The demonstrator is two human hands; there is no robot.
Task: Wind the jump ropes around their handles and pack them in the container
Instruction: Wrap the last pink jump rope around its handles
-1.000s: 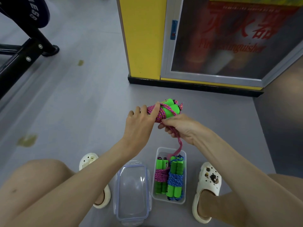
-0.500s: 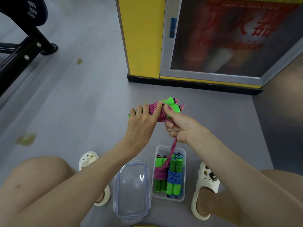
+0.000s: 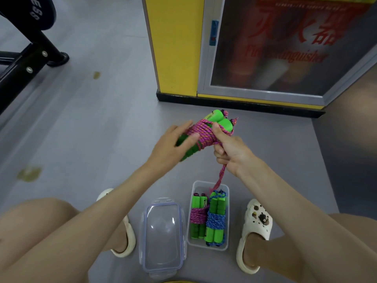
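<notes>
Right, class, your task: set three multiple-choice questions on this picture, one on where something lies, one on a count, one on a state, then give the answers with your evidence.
1. Where is the clear lid?
A. On the container. B. On the floor beside it. C. In a hand.
2. How many wound ropes lie in the container?
A. Two. B. Three. C. Five.
3. The pink rope held by the left hand and right hand is:
A. unwound. B. fully wound. C. partly wound.

Answers: 1 B, it lies flat next to the container; 2 A, one pink, one blue; 3 C, a loose end hangs below the right hand towards the container.
</notes>
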